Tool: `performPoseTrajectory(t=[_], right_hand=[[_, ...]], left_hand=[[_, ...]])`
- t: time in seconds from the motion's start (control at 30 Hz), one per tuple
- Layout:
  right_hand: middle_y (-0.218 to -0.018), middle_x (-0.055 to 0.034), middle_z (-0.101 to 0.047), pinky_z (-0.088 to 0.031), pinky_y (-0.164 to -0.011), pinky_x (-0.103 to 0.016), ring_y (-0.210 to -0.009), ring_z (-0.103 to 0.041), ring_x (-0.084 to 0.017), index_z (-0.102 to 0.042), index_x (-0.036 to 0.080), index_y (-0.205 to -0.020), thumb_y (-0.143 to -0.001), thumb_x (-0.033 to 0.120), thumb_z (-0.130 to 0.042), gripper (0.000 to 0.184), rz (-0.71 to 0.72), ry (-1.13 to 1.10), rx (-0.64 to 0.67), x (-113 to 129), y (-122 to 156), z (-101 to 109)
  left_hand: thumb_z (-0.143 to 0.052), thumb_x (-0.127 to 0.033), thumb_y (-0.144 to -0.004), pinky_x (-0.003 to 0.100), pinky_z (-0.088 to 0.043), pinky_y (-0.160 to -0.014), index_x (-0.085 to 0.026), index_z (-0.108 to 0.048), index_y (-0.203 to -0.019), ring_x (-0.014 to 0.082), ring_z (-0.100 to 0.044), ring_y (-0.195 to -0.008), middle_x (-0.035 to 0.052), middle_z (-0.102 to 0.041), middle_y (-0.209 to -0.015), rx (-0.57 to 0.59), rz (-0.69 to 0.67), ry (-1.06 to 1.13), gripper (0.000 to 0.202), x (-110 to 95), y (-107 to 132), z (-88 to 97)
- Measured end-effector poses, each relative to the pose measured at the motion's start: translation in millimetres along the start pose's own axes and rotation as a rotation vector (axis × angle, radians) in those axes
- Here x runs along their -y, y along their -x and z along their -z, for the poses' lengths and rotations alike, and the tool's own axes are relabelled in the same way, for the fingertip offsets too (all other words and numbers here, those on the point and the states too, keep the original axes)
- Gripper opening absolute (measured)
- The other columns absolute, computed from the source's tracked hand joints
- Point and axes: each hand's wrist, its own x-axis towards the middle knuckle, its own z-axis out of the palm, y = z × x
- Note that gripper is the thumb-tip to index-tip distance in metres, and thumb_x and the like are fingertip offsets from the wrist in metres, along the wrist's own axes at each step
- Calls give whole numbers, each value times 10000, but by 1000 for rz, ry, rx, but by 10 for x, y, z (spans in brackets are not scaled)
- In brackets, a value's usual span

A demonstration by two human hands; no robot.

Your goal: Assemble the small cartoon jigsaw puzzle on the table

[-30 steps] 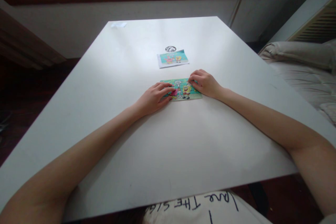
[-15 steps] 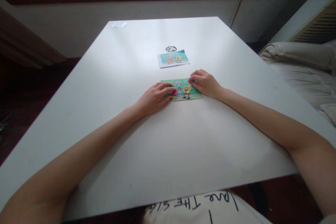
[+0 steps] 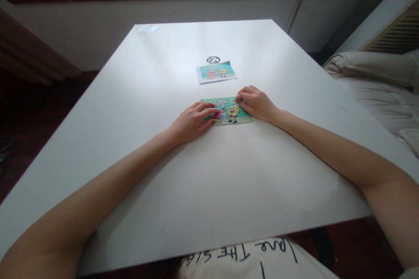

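A small jigsaw puzzle [image 3: 225,111] with colourful cartoon figures on a green-blue ground lies flat on the white table [image 3: 216,183]. My left hand [image 3: 193,123] rests over its left end, fingers spread and stretched across the picture, hiding part of a pink figure. At the upper right part of the puzzle is my right hand [image 3: 255,103]. Its fingers are bent and close together, with the fingertips gripping the puzzle there. Whether a loose piece is under those fingertips cannot be seen.
Beyond the puzzle lies a printed picture [image 3: 216,72] with similar cartoon figures, and behind it a round dark-and-white mark [image 3: 213,59]. A whitish scrap [image 3: 148,29] is at the far left corner. A cushioned seat [image 3: 376,83] stands to the right of the table.
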Motion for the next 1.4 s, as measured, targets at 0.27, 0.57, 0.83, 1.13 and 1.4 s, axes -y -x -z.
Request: performPoseTrajectory(t=[0.27,0.57,0.83,1.13,1.4], right_hand=[[-981,-73,-691,-506,-822,-366,-908,-591,-218,-674,220,-877,-911,196,-527,154,-42,-20,43,6,-4,16],[-984,-72,-690,-499,-817,-360,-905,-584,-215,-678,217,-881,-901,179,-523,161,-41,-21,43,13,-6,16],[-981,-73,-689,-502,-824,-372,-906,-587,-219,-674,225,-873,-911,199,-518,162,-55,-27,38,18,-2,13],[-975,-77,-691,-505,-825,-370,-904,-591,-221,-678,216,-875,-902,190,-526,157,-35,-12,34,15,-7,14],[-979,-75,-688,-505,-828,-375,-904,-588,-223,-672,225,-868,-901,198,-530,149,-52,-20,46,21,-11,22]], left_hand=[[-462,-310,-1003,437,-512,-1039,-193,-627,-1260,242,-589,-1175,123,-629,-1299,16,26,15,328,-4,-1,-4],[-448,-318,-1007,410,-503,-1053,-198,-622,-1264,231,-583,-1190,111,-626,-1300,28,27,9,332,-6,-1,7],[-465,-308,-997,432,-509,-1047,-203,-623,-1269,239,-580,-1192,119,-626,-1307,26,37,26,332,-10,0,10],[-464,-314,-1000,433,-505,-1050,-189,-630,-1260,245,-583,-1189,125,-626,-1306,30,39,17,333,2,-1,1],[-462,-317,-1000,430,-504,-1053,-196,-626,-1266,246,-582,-1193,118,-622,-1313,28,34,9,336,5,7,-4]])
